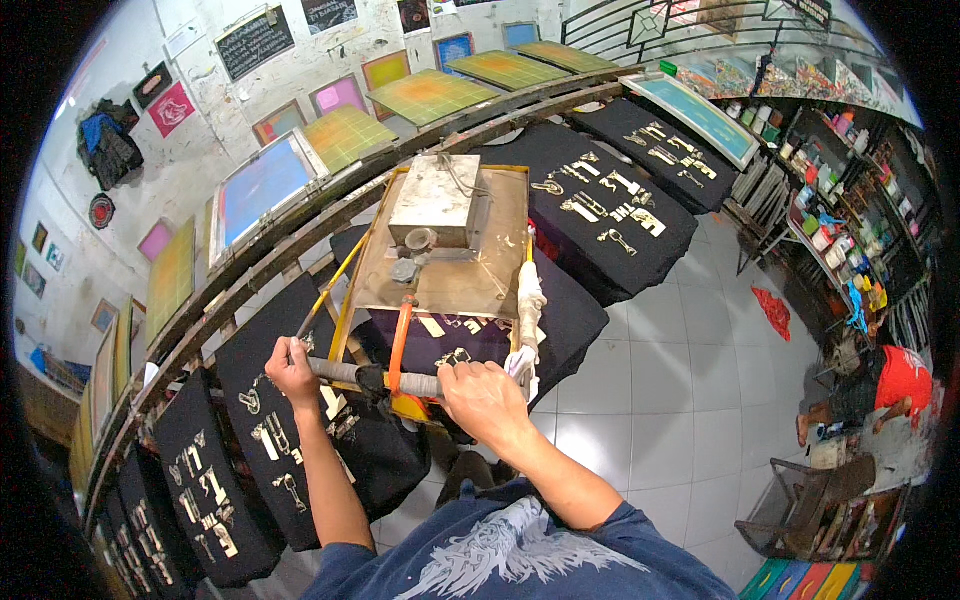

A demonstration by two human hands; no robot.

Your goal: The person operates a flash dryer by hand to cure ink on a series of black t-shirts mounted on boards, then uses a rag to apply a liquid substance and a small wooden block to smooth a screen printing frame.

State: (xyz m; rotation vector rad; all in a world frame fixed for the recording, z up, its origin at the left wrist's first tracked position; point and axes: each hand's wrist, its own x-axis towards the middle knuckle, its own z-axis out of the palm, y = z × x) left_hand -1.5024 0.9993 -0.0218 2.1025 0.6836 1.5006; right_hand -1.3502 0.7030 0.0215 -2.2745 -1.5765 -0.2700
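Observation:
A flat metal heater-like unit (440, 275) with a yellow frame and a pale box (433, 205) on top sits over a black shirt. Its near side carries a grey wrapped handlebar (335, 372). My left hand (293, 374) is closed around the bar's left end, beside a thin yellow rod (340, 275). Further right, my right hand (485, 400) grips the same bar from above. An orange strap or hose (401, 345) runs from the unit down to the bar between my hands. White cloth wrapping (531, 310) covers part of the right side.
Black shirts with cream prints, one at right (600, 210) and one at left (285, 420), lie on boards in a curved row. Behind them runs a rail (290, 225) with printing screens (262, 190). At right are cluttered shelves (830, 240) and a person in red (900, 382).

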